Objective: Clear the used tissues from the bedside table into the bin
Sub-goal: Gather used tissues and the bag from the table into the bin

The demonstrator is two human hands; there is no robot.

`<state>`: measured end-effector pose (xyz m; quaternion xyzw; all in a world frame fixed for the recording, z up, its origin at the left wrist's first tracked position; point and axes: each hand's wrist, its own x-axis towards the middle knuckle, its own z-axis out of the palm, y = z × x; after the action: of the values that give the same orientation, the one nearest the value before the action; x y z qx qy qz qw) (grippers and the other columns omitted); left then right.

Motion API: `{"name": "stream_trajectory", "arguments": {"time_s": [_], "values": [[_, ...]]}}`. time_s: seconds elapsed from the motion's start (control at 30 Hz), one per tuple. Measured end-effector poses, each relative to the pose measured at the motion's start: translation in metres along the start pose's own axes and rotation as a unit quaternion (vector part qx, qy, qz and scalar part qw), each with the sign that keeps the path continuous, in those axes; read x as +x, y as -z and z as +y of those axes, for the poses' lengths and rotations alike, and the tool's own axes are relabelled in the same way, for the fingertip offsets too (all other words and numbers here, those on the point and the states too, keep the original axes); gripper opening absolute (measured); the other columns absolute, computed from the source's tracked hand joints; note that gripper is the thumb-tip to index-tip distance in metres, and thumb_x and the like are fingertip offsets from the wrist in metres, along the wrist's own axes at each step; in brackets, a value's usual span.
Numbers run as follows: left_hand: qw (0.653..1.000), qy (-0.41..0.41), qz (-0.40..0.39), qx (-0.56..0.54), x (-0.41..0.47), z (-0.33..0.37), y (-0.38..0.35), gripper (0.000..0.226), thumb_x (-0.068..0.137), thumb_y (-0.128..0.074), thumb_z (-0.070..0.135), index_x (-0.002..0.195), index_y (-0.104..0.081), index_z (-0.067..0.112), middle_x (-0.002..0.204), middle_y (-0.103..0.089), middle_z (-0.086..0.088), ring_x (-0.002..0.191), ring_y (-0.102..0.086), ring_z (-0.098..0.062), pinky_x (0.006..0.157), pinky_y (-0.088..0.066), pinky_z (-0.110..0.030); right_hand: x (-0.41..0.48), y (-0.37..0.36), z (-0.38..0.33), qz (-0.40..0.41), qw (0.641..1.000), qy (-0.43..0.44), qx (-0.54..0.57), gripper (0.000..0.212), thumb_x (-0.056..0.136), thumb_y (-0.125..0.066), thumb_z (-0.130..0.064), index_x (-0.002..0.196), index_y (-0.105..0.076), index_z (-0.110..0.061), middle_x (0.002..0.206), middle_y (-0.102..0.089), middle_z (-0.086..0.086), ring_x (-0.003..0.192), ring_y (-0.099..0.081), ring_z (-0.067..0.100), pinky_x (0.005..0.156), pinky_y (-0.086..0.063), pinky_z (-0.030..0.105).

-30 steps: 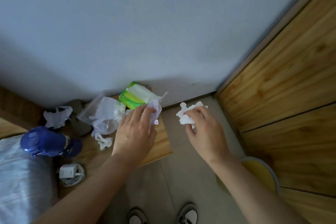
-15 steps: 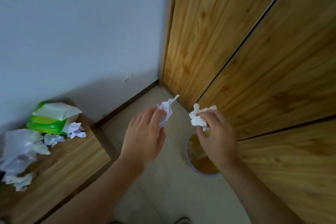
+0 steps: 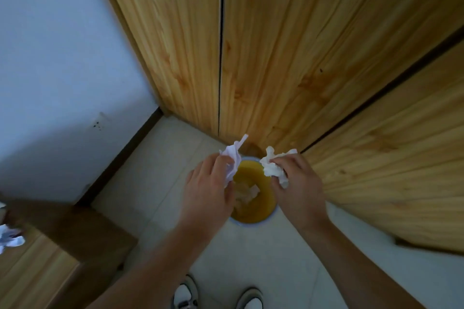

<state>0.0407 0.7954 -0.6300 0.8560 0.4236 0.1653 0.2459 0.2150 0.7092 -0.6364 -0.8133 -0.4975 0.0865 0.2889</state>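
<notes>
A round bin with a yellow liner stands on the floor against the wooden wardrobe, with crumpled tissues lying inside it. My left hand pinches a crumpled white tissue over the bin's left rim. My right hand grips another crumpled tissue over the bin's right side. At the far left edge, one more crumpled tissue lies on the wooden bedside table.
The wooden wardrobe doors rise right behind the bin. A pale wall with a dark skirting board runs on the left. My two shoes stand on the tiled floor at the bottom.
The view swung right from the bedside table to the bin. Both hands carried their tissues along and now hover over the bin's opening.
</notes>
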Motion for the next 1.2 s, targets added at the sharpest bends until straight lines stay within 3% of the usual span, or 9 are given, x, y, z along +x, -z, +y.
{"name": "stream_trajectory", "arguments": {"time_s": [0.27,0.57,0.7,0.83,1.0,1.2], "values": [[0.998,-0.019,-0.053,0.007,0.014,-0.023,-0.082,0.036,0.077,-0.072,0.013,0.11,-0.06,0.017,0.11,-0.062,-0.001,0.094,-0.061,-0.025,0.074,-0.053,-0.042,-0.006,-0.06,0.053,-0.015,0.997,-0.069,0.007,0.031,0.078,-0.074,0.002,0.107,-0.073,-0.01,0.111,-0.066,0.008,0.092,-0.069,0.031,0.075,-0.058,0.041],[0.996,-0.028,-0.086,0.029,0.005,-0.051,-0.132,0.041,0.074,-0.071,0.013,0.113,-0.06,0.019,0.108,-0.061,0.0,0.092,-0.061,-0.027,0.073,-0.052,-0.04,-0.023,-0.107,0.073,-0.058,0.99,-0.127,-0.018,0.035,0.081,-0.071,-0.001,0.113,-0.071,-0.012,0.118,-0.065,0.009,0.1,-0.066,0.033,0.082,-0.056,0.043],[0.994,-0.014,-0.109,0.016,0.003,-0.053,-0.144,0.054,0.081,-0.068,0.02,0.132,-0.05,0.027,0.125,-0.057,0.002,0.11,-0.058,-0.024,0.087,-0.051,-0.039,-0.024,-0.112,0.077,-0.064,0.988,-0.143,-0.02,0.04,0.082,-0.069,-0.003,0.121,-0.067,-0.013,0.122,-0.063,0.009,0.106,-0.064,0.034,0.086,-0.055,0.043],[0.987,0.006,-0.158,-0.001,0.007,-0.052,-0.154,0.072,0.088,-0.06,0.039,0.149,-0.021,0.042,0.153,-0.036,0.006,0.135,-0.042,-0.019,0.106,-0.041,-0.047,-0.021,-0.115,0.079,-0.075,0.983,-0.167,-0.02,0.047,0.086,-0.07,-0.017,0.132,-0.059,-0.017,0.124,-0.06,0.007,0.107,-0.062,0.031,0.084,-0.054,0.04],[0.985,0.018,-0.17,0.019,-0.001,-0.055,-0.149,0.078,0.086,-0.061,0.046,0.149,-0.013,0.043,0.159,-0.028,0.004,0.144,-0.031,-0.021,0.109,-0.037,-0.055,-0.027,-0.107,0.076,-0.085,0.981,-0.171,-0.012,0.049,0.088,-0.061,-0.039,0.13,-0.06,-0.015,0.125,-0.063,0.008,0.11,-0.062,0.03,0.087,-0.053,0.041],[0.987,0.033,-0.152,0.047,-0.007,-0.054,-0.128,0.079,0.084,-0.058,0.057,0.152,-0.023,0.037,0.16,-0.03,0.0,0.147,-0.025,-0.024,0.116,-0.028,-0.058,-0.038,-0.087,0.074,-0.089,0.985,-0.143,-0.045,0.045,0.087,-0.073,-0.028,0.129,-0.061,-0.014,0.126,-0.064,0.007,0.114,-0.06,0.03,0.093,-0.052,0.046]]}}
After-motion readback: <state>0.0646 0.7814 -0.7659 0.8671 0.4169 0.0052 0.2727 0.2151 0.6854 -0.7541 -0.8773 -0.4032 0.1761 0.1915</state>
